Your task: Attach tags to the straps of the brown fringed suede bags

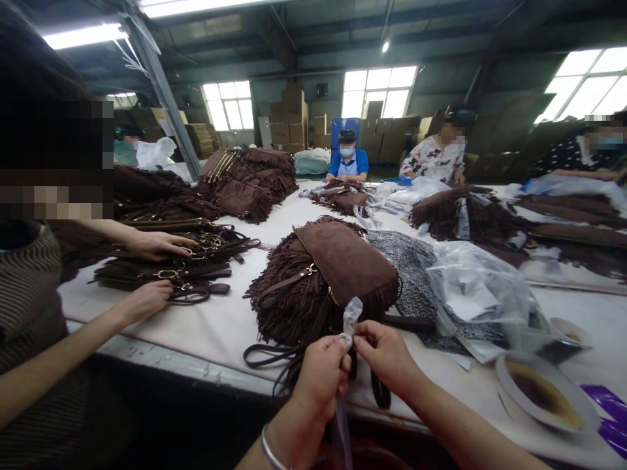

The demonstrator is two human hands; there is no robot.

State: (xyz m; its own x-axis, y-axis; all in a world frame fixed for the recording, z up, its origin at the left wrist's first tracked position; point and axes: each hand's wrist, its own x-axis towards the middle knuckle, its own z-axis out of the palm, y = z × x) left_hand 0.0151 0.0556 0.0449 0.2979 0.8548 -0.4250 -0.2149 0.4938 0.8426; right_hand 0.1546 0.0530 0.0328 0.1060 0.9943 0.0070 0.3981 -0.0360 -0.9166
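A strip of clear plastic wrap (352, 313) is pinched between my two hands at the table's front edge. My left hand (321, 372), with a bangle on the wrist, is closed round it, and a length of the plastic hangs below the fist. The fingertips of my right hand (385, 352) press together at the wrap's upper part. What the wrap encloses, if anything, I cannot make out. Just beyond my hands lies a dark brown fringed suede bag (347, 258) with gold zips. Its dark strap loops (267, 356) reach over the table edge.
At left, a co-worker's hands (159, 245) rest on stacked brown wristlets (161, 271). More fringed bags (249, 176) are piled behind. To the right lie grey woven fabric (404, 267), a clear plastic bag (484, 294), a stained bowl (543, 391) and a purple item (607, 411). Other people sit across the table.
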